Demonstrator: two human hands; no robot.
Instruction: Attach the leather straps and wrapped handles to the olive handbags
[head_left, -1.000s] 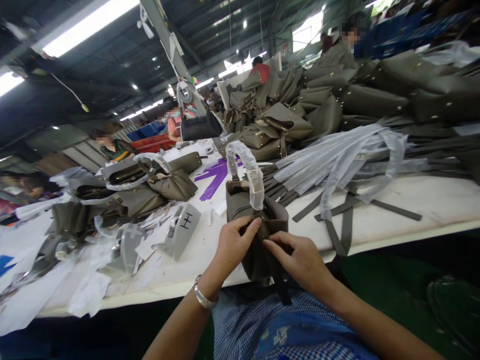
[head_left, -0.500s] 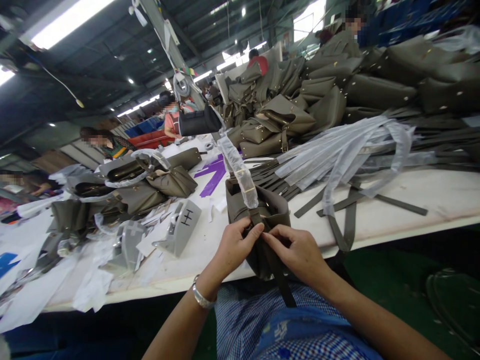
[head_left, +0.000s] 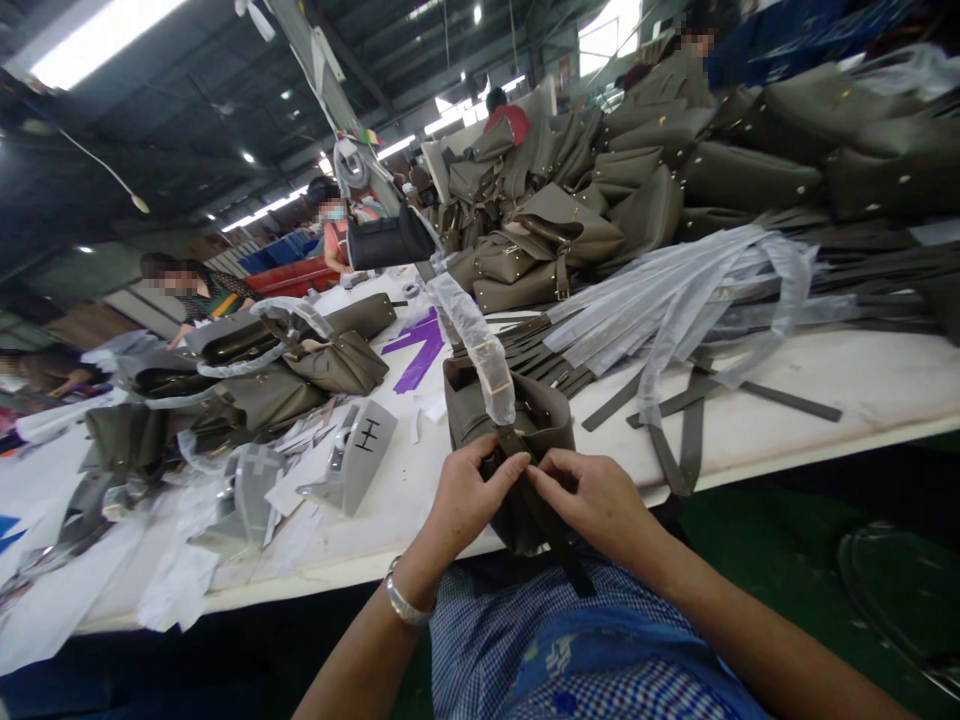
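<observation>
At the table's front edge, close to my body, stands an olive-grey handbag [head_left: 553,408]. A strap [head_left: 487,365] wrapped in clear plastic rises from it and leans away to the upper left. My left hand [head_left: 472,490] is closed at the bag's near side, its thumb pressing on the strap where the plastic wrap ends. My right hand [head_left: 589,490] pinches the same strap just beside the left thumb, and the fingertips of both hands nearly meet. The strap's bare dark end hangs down over my lap. The fingers cover the exact spot where they grip.
A big heap of olive bags [head_left: 660,190] fills the back right. Plastic-wrapped straps [head_left: 675,300] lie before it on the white table [head_left: 795,450]. More bags [head_left: 277,400], grey stands [head_left: 352,455] and purple strips [head_left: 418,350] are at left. Co-workers [head_left: 335,235] sit further back.
The view has shifted slightly, so the surroundings appear a little further left. Both hands keep their grip on the strap at the same place.
</observation>
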